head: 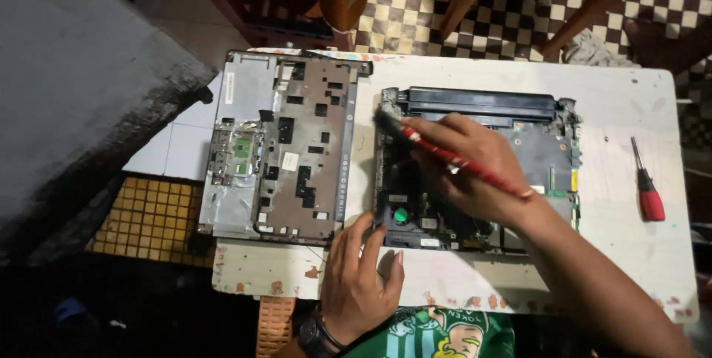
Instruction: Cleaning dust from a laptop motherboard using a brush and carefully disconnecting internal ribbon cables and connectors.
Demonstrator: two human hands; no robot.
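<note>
An opened laptop base [541, 146] with its circuit board and a black battery bar lies on a white table [638, 254]. My right hand [467, 165] is over the board and grips a red-handled brush [452, 156] whose bristles touch the base's far-left corner. My left hand [360, 273] rests on the table with its fingers on the base's near-left edge, holding nothing. To the left lies the removed top cover [285, 146], underside up.
A red-handled screwdriver [647, 184] lies on the table at the right. A grey slab [74, 83] fills the left side. Checkered floor [519, 2] and wooden chair legs [586, 9] lie beyond the table's far edge.
</note>
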